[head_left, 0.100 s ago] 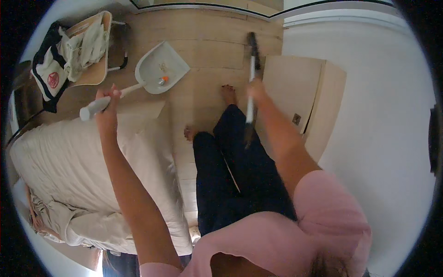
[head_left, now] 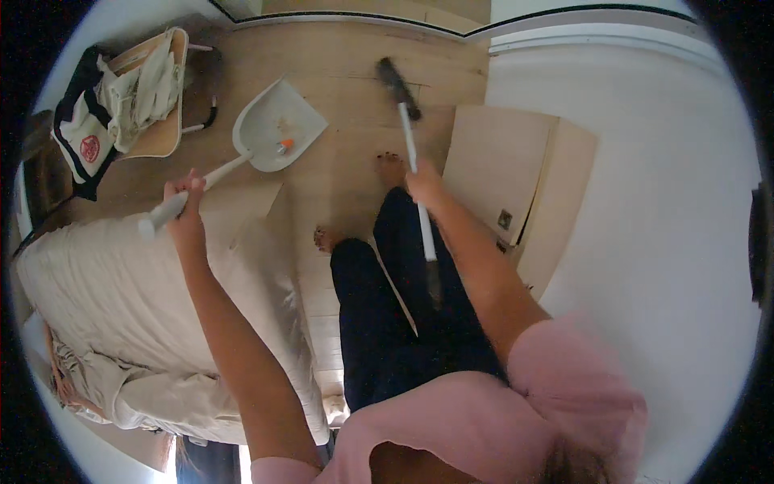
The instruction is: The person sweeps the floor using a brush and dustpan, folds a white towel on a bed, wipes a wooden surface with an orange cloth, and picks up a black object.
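Observation:
My left hand (head_left: 187, 211) is closed around the long pale handle of a white dustpan (head_left: 262, 113), over the corner of the bed. The pan rests on the wooden floor at the far left of centre, its wide lip facing right. Inside lie light crumbs, a small orange piece (head_left: 286, 143) and a silvery bit beside it that I cannot make out. My right hand (head_left: 425, 184) grips the white stick of a broom (head_left: 409, 139). Its dark bristle head (head_left: 398, 87) is right of the dustpan, apart from it. The stick's dark end is over my leg.
A bed (head_left: 161, 282) with a beige cover stands on the left. At the far left, a wooden chair (head_left: 179, 105) holds folded cloth and a black-and-white bag (head_left: 85, 133). A beige cabinet (head_left: 500, 161) stands by the white wall (head_left: 669, 202) on the right. My bare feet are on the floor.
The broom head has swung left, away from the cabinet and closer to the dustpan. My right hand has moved left and slightly nearer to me. The dustpan has barely shifted.

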Demonstrator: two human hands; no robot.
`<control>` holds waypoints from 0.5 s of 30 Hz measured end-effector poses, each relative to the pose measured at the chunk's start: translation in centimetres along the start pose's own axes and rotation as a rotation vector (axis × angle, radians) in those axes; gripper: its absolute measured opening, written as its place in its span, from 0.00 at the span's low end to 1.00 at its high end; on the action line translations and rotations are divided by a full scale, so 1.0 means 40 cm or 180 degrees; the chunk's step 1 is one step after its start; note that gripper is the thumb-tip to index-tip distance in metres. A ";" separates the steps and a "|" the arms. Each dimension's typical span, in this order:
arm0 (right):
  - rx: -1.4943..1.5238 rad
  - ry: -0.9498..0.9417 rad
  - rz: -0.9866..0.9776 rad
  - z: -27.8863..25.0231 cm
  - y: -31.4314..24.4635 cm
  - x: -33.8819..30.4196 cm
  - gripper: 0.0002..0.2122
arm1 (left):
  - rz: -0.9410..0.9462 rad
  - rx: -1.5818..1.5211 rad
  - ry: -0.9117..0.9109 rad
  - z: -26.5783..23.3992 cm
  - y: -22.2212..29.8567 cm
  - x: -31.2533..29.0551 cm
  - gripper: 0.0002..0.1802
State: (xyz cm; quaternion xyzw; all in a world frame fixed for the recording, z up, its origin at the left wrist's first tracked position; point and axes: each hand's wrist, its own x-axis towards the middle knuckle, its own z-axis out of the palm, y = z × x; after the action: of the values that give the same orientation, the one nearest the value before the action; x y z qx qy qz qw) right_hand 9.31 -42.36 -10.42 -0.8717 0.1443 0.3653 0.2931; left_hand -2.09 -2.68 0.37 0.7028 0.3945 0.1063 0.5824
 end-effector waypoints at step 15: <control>-0.2278 -0.0293 -0.1012 -0.363 -0.007 0.550 0.07 | -0.0253 -0.0325 0.0552 0.148 0.066 -0.002 0.06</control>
State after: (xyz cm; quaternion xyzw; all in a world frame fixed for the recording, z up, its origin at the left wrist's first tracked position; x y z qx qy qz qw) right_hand 32.67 -51.91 -18.00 -0.9130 -0.1422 0.3813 0.0298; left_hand 2.59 -7.10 1.02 0.6441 0.4650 0.1635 0.5849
